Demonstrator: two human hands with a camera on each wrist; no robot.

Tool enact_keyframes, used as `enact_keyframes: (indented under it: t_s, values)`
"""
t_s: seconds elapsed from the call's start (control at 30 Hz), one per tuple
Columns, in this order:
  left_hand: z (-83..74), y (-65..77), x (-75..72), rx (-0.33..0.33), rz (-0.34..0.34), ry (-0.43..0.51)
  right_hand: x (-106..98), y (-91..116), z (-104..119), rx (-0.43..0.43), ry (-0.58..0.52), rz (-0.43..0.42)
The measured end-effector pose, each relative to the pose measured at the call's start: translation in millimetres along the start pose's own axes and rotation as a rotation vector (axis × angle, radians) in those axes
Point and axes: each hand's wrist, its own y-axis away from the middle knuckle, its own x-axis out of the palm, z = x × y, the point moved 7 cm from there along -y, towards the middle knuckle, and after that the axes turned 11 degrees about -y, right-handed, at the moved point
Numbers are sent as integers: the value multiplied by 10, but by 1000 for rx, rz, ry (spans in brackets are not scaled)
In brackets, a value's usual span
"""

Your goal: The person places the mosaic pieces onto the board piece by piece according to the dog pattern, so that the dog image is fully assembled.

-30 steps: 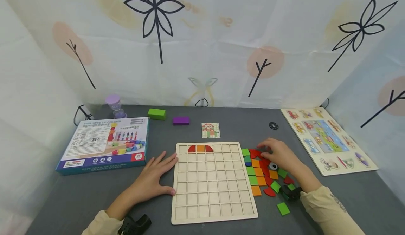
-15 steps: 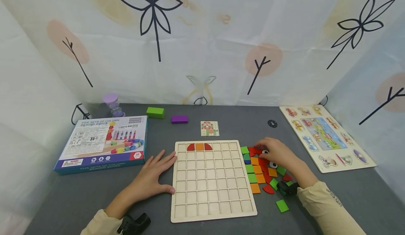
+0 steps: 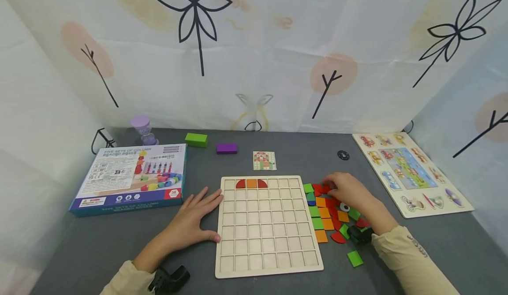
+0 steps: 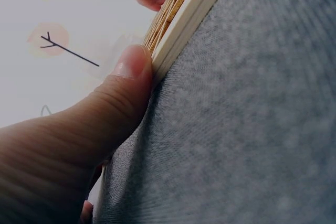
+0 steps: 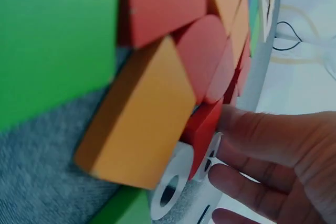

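Observation:
A pale wooden grid board (image 3: pixel 270 224) lies mid-table, with two red quarter-round pieces and an orange square (image 3: pixel 252 183) in its top row. My left hand (image 3: pixel 192 222) has its fingers spread, thumb and fingertips at the board's left edge; the left wrist view shows the thumb (image 4: pixel 126 82) against the side. To the right, my right hand (image 3: pixel 349 191) reaches into a pile of colored tiles. Its thumb and fingertips are right at a red piece (image 5: pixel 206 129) and a white ring with a black center (image 5: pixel 210 153); whether they pinch either I cannot tell.
Orange squares (image 3: pixel 321 236) and green squares (image 3: pixel 355 259) lie right of the board. Behind it are a small pattern card (image 3: pixel 264 161), a purple block (image 3: pixel 227 149), a green block (image 3: pixel 196 140) and a black disc (image 3: pixel 343 155). A box (image 3: pixel 131 176) stands left, a picture puzzle (image 3: pixel 410 176) right.
My right hand stays over the red pieces with small finger movements. A second ring seen at its fingertips half a second ago is now hidden in the head view. The left hand keeps its place.

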Motion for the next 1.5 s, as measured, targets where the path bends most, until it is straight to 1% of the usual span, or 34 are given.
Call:
enact_keyframes:
  t_s: [0.1,0.17,0.27,0.37,0.47,0.57,0.63,0.73,0.8,0.9,1.0,1.27,1.4,1.5]
  values:
    - [-1,4,6,1,-3,1,-16,-7,-3,-1,89,-10]
    - [-2,5,11,1,-2,1,-29,-17,-12,2,108,-22]
    - [0,4,14,3,-1,3,-52,-48,12,-14,70,-46]
    - [5,7,7,6,-3,8,-74,-107,174,-64,28,-78]
    - [19,13,-8,7,-8,3,-55,-218,505,-136,21,-101]
    - [32,18,-10,2,-7,2,39,-360,915,-206,11,-94]
    - [38,22,-9,-1,-6,3,149,-453,1199,-259,8,-72]
    - [38,28,-9,1,-7,6,353,-569,1575,-340,35,-36]
    - [32,29,-11,6,-8,6,486,-624,1773,-389,70,-12]
    - [19,26,-17,12,-7,7,646,-690,1967,-431,115,15]
    - [9,27,-27,14,0,12,735,-735,2073,-442,132,29]
    - [-8,24,-44,8,10,19,812,-748,2213,-462,148,54]
    - [3,25,-37,4,10,19,843,-741,2225,-477,139,46]
    - [13,26,-26,5,10,16,818,-735,2174,-463,101,40]
